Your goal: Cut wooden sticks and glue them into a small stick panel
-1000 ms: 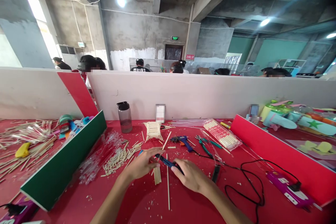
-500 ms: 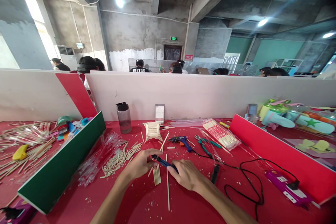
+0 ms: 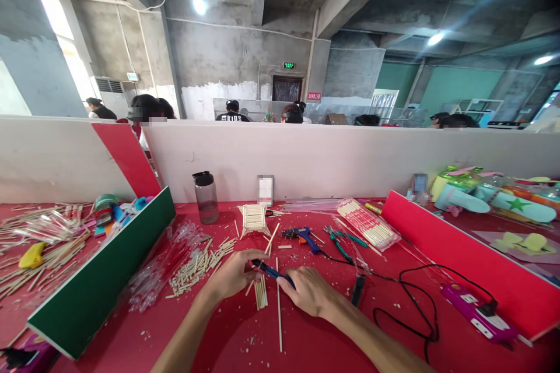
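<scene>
My right hand [image 3: 312, 290] is wrapped round the handles of blue pliers [image 3: 273, 271], which point up and to the left. At their dark jaws my left hand [image 3: 236, 273] has its thumb and fingers pinched together; what lies between them is too small and covered to make out. Just below the jaws several short wooden sticks [image 3: 261, 294] lie side by side. One long wooden stick [image 3: 280, 315] runs along the table beside them. Behind the hands stands a small stool-like frame [image 3: 254, 220] built from sticks.
To the left are a pile of cut sticks [image 3: 201, 265], clear plastic wrap [image 3: 170, 262] and a water bottle [image 3: 205, 198]. A blue glue gun [image 3: 306, 238], green-handled pliers [image 3: 341, 243] and bagged sticks [image 3: 367, 224] lie right, with a black cord [image 3: 406, 285] and purple power strip [image 3: 479, 312].
Almost nothing differs. Both hands stay at the pliers, which have shifted very slightly to the left in the picture.
</scene>
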The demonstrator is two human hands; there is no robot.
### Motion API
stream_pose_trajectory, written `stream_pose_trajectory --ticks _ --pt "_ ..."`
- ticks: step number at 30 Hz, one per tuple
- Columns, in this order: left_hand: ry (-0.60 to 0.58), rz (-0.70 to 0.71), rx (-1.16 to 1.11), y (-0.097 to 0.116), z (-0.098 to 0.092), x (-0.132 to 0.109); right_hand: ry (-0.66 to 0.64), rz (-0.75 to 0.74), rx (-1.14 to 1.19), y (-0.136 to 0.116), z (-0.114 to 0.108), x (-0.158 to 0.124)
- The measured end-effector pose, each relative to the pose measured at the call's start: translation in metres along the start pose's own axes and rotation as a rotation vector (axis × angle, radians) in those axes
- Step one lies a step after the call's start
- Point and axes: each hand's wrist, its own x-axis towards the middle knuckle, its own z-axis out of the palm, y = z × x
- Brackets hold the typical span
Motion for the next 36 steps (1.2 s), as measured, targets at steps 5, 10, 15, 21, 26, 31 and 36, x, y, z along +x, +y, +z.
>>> stream_pose_trajectory --ticks 5,10,15,21,26,31,36 --pt "-0.038 0.076 0.066 -0.006 -0.002 0.001 0.001 -0.004 0.005 0.002 0.003 0.001" --pt "-0.039 0.019 0.050 0.003 -0.007 -0.004 0.012 -0.006 -0.015 0.008 0.006 0.002" --pt "-0.037 -0.027 0.053 0.008 -0.010 -0.005 0.011 0.001 -0.072 0.017 0.003 -0.001" --pt "0.034 -0.070 0.041 -0.004 -0.018 -0.002 -0.007 0.024 -0.098 0.026 -0.004 -0.007" --pt "0.078 -0.047 0.281 -0.021 -0.023 -0.002 0.061 0.204 -0.128 0.040 -0.006 -0.007" --pt "-0.061 -0.015 0.617 -0.021 -0.015 -0.002 0.151 0.301 -0.228 0.049 0.009 -0.006" --pt "-0.096 -0.044 0.722 -0.021 -0.007 -0.002 0.228 0.291 -0.257 0.045 0.024 -0.009"
